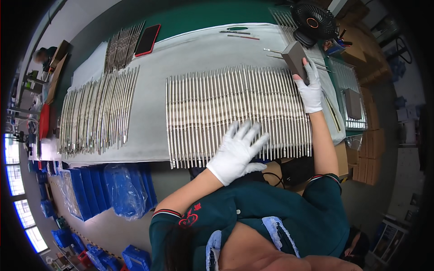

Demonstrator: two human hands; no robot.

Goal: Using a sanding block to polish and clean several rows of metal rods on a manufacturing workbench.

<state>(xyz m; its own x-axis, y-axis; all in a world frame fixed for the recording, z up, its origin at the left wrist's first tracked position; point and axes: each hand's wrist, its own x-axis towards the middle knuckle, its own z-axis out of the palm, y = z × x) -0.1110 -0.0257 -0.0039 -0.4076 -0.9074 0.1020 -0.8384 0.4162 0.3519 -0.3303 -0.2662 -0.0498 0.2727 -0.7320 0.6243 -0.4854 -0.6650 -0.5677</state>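
Observation:
A long row of thin, shiny metal rods (212,108) lies side by side on the white-covered table in front of me. My left hand (233,153), in a white glove with bare fingertips, is spread flat over the near part of this row, palm down and holding nothing. At the row's far right corner, my gloved right hand (312,92) grips a grey rectangular block (294,58), thumb on its near side and fingers along its right. A few loose rods (273,53) stick out from behind the block.
More rods (97,117) lie at the left, with a darker bundle (122,47) behind them. Beside that bundle is a red-edged phone (148,39). A black fan (313,21) stands far right. Another grey block (353,104) lies at the right. Blue crates (88,189) stand below the table's left edge.

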